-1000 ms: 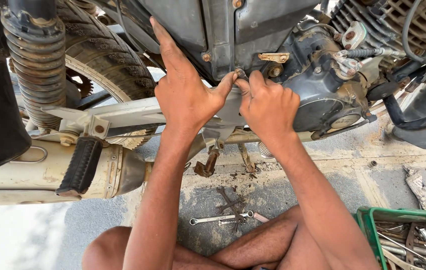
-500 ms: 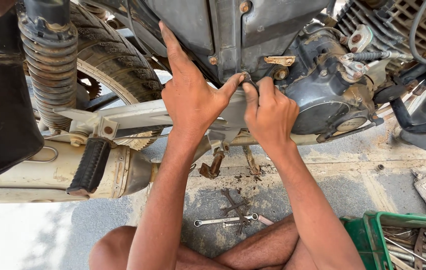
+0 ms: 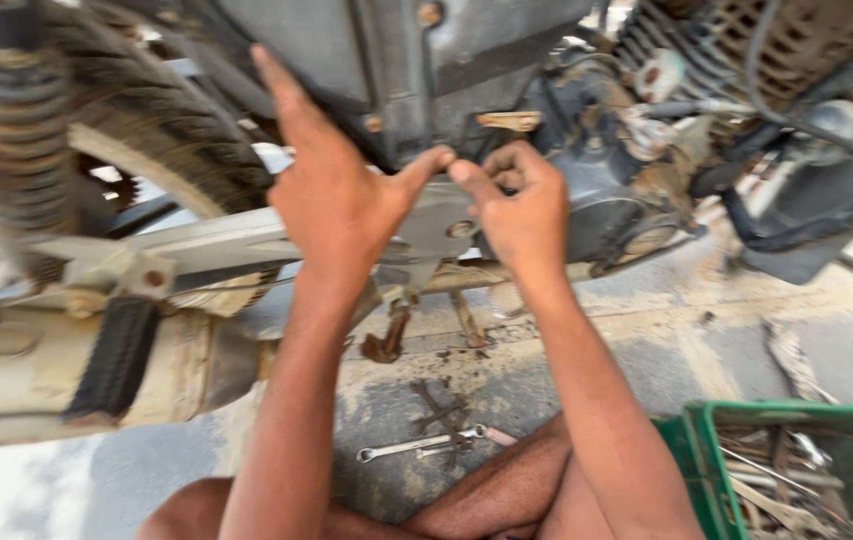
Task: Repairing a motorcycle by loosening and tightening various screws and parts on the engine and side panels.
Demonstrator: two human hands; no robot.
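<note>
My left hand (image 3: pixel 331 195) lies flat against the dark side panel (image 3: pixel 346 40) of a motorcycle, fingers stretched upward and thumb pointing right. My right hand (image 3: pixel 521 205) is curled into a loose fist beside it, and its thumb tip meets my left thumb. Both thumbs sit just above the silver frame plate (image 3: pixel 436 235) with its bolt. The picture is blurred, so I see nothing between the fingers. The grey engine case (image 3: pixel 596 190) is right of my right hand.
The rear tyre (image 3: pixel 156 130) and a shock spring (image 3: pixel 1 130) are at the left, above a black footpeg (image 3: pixel 116 360) and the exhaust (image 3: pixel 16 380). A spanner (image 3: pixel 421 445) lies on the concrete by my knees. A green crate (image 3: pixel 796 415) of tools stands at the lower right.
Both hands stay at the same spot on the frame. My right fingers have curled tighter and its thumb now touches the left thumb. The view has shifted slightly and blurred.
</note>
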